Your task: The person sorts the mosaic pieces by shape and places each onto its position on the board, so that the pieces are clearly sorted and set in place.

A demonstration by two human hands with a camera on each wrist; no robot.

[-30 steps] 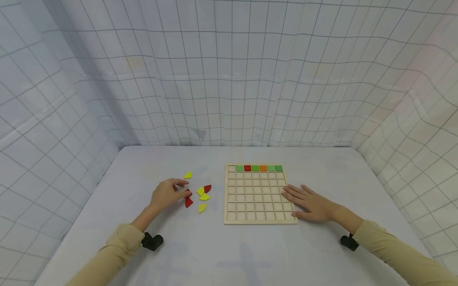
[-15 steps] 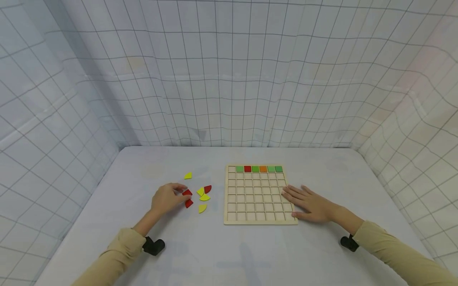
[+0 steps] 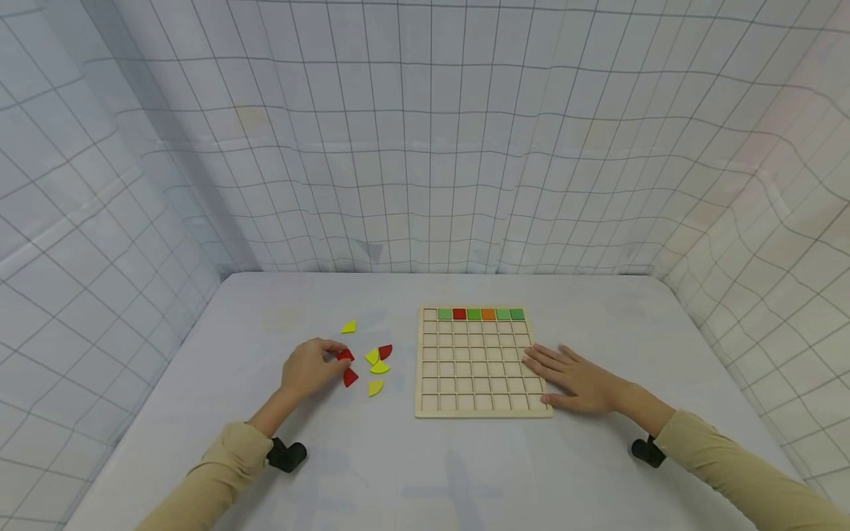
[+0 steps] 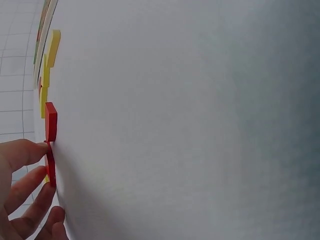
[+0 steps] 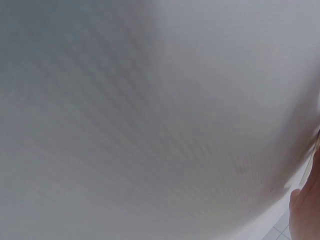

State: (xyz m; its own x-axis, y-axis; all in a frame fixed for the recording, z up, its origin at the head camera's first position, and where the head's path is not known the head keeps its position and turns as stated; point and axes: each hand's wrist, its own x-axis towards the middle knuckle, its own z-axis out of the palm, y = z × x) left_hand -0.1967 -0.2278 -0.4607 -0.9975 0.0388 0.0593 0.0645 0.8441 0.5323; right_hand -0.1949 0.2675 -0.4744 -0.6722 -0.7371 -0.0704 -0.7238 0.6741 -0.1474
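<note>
Red and quarter-round, a small flat piece (image 3: 345,355) lies on the white worktop (image 3: 412,479) left of the board, pinched between the thumb and fingers of the left hand (image 3: 312,366). Close by on its near side is a second red piece (image 3: 350,377); whether the two touch is hard to tell. To their right, a third red piece (image 3: 386,351) sits against a yellow piece (image 3: 372,357), with another yellow wedge (image 3: 380,366) just below and a lower yellow wedge (image 3: 375,387) nearer the person. A far yellow wedge (image 3: 349,327) lies beyond the fingertips. The right hand (image 3: 578,380) rests flat, fingers straight, its fingertips on the right edge of the pale wooden grid board (image 3: 483,414). Along the board's far row, after one bare wooden square at left, run coloured squares (image 3: 474,313): light green, red, green, orange, light green, darker green.
</note>
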